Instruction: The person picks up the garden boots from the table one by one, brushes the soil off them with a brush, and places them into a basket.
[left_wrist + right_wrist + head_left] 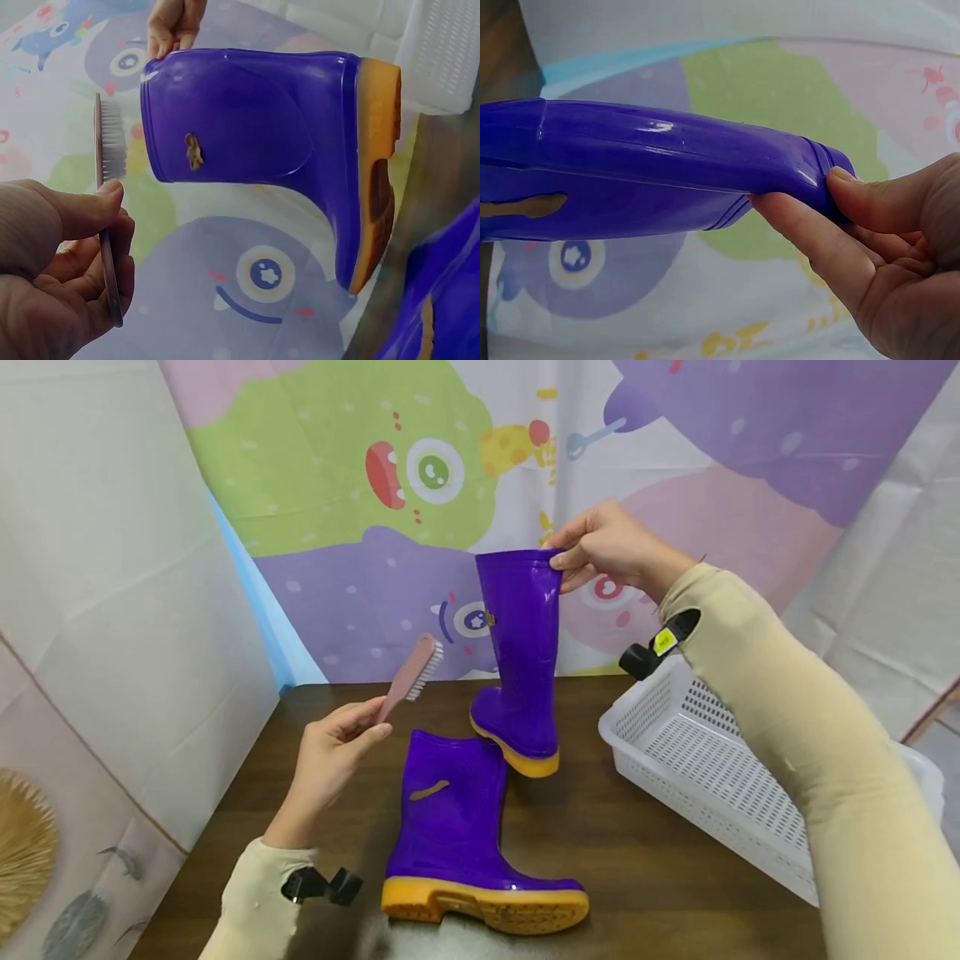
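In my left hand (330,760) is a pink brush (411,677) with white bristles, gripped by its handle. The bristles face the upright purple rubber boot (525,635), with a gap between them in the head view. Thumb and fingers of my right hand (611,547) pinch the top rim of that boot. A small brown smear (194,152) marks its shaft in the left wrist view. Nearer to me, a second purple boot (450,827) lies on its side, its yellow sole towards me and a brown streak (429,791) on its shaft.
A white perforated plastic basket (626,760) stands on the right of the dark wooden table (645,852), partly hidden by my right arm. Behind the table hangs a cartoon-printed cloth (322,485). A pale curtain (112,568) closes off the left side.
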`<state>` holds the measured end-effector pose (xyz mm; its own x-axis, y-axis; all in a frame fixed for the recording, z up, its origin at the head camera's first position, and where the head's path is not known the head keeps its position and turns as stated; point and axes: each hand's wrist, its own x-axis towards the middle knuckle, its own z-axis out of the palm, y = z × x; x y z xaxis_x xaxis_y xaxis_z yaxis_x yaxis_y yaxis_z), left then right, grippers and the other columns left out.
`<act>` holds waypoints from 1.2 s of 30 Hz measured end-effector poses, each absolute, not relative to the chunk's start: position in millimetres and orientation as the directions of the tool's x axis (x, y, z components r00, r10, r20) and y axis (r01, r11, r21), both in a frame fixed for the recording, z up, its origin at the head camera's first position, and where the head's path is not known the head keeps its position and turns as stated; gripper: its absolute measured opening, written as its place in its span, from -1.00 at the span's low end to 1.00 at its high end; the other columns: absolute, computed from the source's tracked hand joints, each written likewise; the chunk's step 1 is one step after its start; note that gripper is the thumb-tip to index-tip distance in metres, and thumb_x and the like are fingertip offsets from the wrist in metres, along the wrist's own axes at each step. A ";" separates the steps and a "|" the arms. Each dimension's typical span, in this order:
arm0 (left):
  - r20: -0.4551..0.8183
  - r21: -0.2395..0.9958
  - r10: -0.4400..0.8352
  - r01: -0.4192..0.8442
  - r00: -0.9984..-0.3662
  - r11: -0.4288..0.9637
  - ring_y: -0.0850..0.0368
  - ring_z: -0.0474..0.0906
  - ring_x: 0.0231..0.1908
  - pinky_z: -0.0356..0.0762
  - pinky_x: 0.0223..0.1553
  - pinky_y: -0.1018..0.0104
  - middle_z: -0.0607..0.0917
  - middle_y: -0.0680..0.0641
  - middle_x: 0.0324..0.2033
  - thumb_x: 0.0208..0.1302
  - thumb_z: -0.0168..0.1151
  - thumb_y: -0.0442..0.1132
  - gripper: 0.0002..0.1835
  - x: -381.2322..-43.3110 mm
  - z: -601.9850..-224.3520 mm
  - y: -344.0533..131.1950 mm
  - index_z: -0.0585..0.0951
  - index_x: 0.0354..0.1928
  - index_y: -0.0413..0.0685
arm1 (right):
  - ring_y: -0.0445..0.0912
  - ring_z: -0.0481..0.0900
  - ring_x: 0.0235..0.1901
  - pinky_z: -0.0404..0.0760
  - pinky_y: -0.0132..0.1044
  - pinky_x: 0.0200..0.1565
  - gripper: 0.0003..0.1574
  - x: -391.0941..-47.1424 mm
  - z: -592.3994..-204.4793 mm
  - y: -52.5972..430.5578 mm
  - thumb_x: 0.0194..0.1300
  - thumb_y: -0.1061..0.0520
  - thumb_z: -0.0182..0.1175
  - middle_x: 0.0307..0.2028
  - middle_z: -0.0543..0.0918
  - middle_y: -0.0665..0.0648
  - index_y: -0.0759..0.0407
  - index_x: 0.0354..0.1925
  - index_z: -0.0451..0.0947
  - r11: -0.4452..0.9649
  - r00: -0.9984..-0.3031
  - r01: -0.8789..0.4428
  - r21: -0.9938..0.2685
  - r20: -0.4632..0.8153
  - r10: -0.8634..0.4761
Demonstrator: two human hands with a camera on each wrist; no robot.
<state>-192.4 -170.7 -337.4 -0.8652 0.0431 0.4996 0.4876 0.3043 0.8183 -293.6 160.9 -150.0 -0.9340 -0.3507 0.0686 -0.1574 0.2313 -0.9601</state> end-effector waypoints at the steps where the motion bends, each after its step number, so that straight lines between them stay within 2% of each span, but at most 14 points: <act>1: 0.502 0.818 0.040 0.490 -0.864 0.301 0.30 0.54 -0.36 0.50 -0.35 0.51 0.64 -0.15 -0.23 0.06 0.31 -0.43 -0.65 -191.9 -335.6 -171.0 0.61 -0.04 -0.26 | 0.04 0.65 -0.53 0.59 -0.14 -0.43 -0.64 -291.7 -147.6 158.7 0.12 0.54 0.08 -0.49 0.66 0.23 0.65 -0.05 0.42 0.225 -0.932 -0.158 -0.961 0.070 -0.355; 10: 0.544 0.791 0.042 0.529 -0.838 0.307 0.34 0.51 -0.36 0.49 -0.37 0.54 0.63 -0.21 -0.24 0.02 0.26 -0.57 -0.65 -173.0 -301.8 -165.1 0.58 -0.07 -0.42 | 0.07 0.65 -0.52 0.59 -0.10 -0.42 -0.68 -272.6 -146.7 132.0 0.06 0.57 0.12 -0.49 0.66 0.28 0.61 -0.13 0.50 0.122 -0.910 -0.123 -0.985 0.063 -0.410; 16: 0.583 0.777 0.034 0.570 -0.812 0.266 0.33 0.51 -0.33 0.50 -0.34 0.53 0.63 0.06 -0.28 -0.02 0.25 -0.62 -0.64 -168.6 -294.5 -167.5 0.57 -0.09 -0.48 | 0.09 0.65 -0.51 0.59 -0.06 -0.42 -0.74 -256.3 -159.4 117.0 0.04 0.59 0.13 -0.46 0.66 0.29 0.56 -0.22 0.57 0.020 -0.879 -0.146 -0.989 0.120 -0.461; 21: 0.595 0.776 0.029 0.584 -0.803 0.237 0.33 0.52 -0.32 0.49 -0.33 0.54 0.63 0.16 -0.28 -0.02 0.25 -0.63 -0.64 -165.6 -292.7 -169.2 0.57 -0.08 -0.47 | 0.04 0.65 -0.52 0.58 -0.04 -0.41 -0.73 -247.7 -178.8 116.4 0.02 0.61 0.12 -0.46 0.66 0.26 0.57 -0.23 0.56 -0.057 -0.873 -0.120 -0.991 0.132 -0.469; 25: 0.594 0.773 0.030 0.581 -0.804 0.253 0.33 0.51 -0.33 0.49 -0.34 0.54 0.62 0.18 -0.29 -0.02 0.25 -0.63 -0.64 -162.6 -292.8 -169.8 0.57 -0.09 -0.47 | -0.02 0.64 -0.52 0.59 -0.06 -0.42 -0.74 -246.4 -200.8 126.1 0.05 0.59 0.11 -0.48 0.66 0.22 0.54 -0.24 0.58 -0.045 -0.867 -0.107 -0.993 0.115 -0.485; 30: 0.601 0.763 0.032 0.585 -0.799 0.277 0.34 0.50 -0.36 0.49 -0.36 0.55 0.62 0.11 -0.30 -0.05 0.25 -0.65 -0.64 -164.7 -299.1 -172.0 0.57 -0.11 -0.50 | -0.05 0.64 -0.49 0.60 -0.11 -0.40 -0.72 -248.1 -218.8 143.4 0.08 0.55 0.12 -0.46 0.68 0.18 0.33 -0.36 0.68 -0.012 -0.865 -0.076 -0.997 0.072 -0.496; 36: 0.589 0.766 0.057 0.579 -0.806 0.278 0.32 0.53 -0.34 0.51 -0.35 0.52 0.65 0.05 -0.26 -0.03 0.29 -0.59 -0.62 -177.9 -318.8 -178.4 0.60 -0.08 -0.37 | -0.04 0.65 -0.45 0.59 -0.11 -0.36 -0.70 -248.5 -227.5 161.9 0.10 0.54 0.10 -0.44 0.68 0.18 0.28 -0.38 0.69 0.000 -0.868 -0.036 -0.999 0.031 -0.496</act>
<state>-177.9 -178.4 -318.8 -0.8062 0.0571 0.5889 0.5793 0.2781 0.7662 -248.5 161.9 -227.5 -0.8679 -0.4957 0.0314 -0.0361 -0.0001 -0.9993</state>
